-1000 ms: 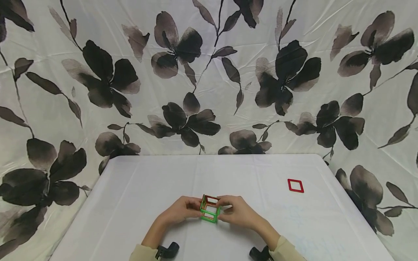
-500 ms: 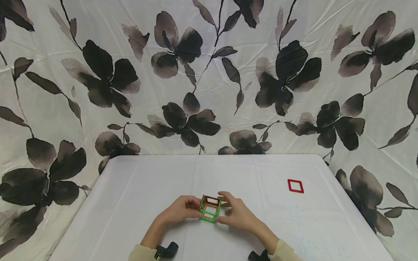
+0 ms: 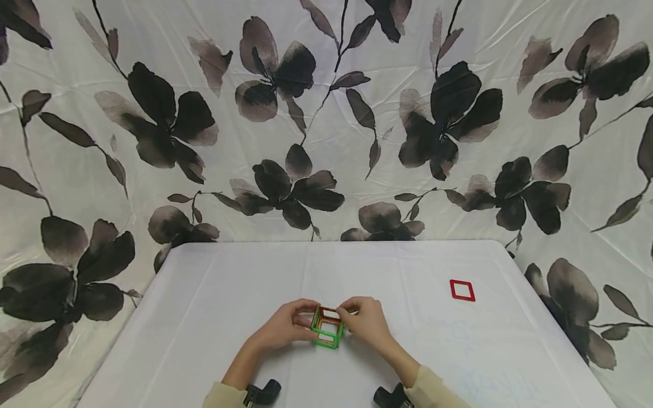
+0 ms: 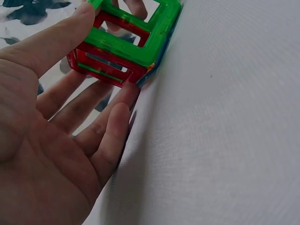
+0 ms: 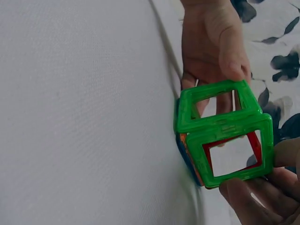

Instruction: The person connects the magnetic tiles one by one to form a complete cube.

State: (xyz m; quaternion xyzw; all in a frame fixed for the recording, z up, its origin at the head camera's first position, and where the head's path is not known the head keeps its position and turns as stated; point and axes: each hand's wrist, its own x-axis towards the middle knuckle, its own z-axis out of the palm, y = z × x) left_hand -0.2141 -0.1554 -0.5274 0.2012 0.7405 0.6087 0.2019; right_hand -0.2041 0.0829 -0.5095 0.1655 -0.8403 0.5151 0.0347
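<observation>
Both hands (image 3: 326, 326) have shifted, hiding the cube's (image 3: 327, 327) sides.

Brightness: even and soft in the head view; the white tabletop (image 3: 214, 317) is well lit, without glare.
Shadows: faint in the head view; a soft dark band lies under the left hand (image 4: 51, 140) in the left wrist view.
Focus: head view sharp; in both wrist views the green and red tile cube (image 5: 220, 136) is slightly soft, and the right-hand fingertips (image 5: 253, 199) are blurred.
Distortion: the floral backdrop (image 3: 153, 113) bends slightly toward the corners.
</observation>
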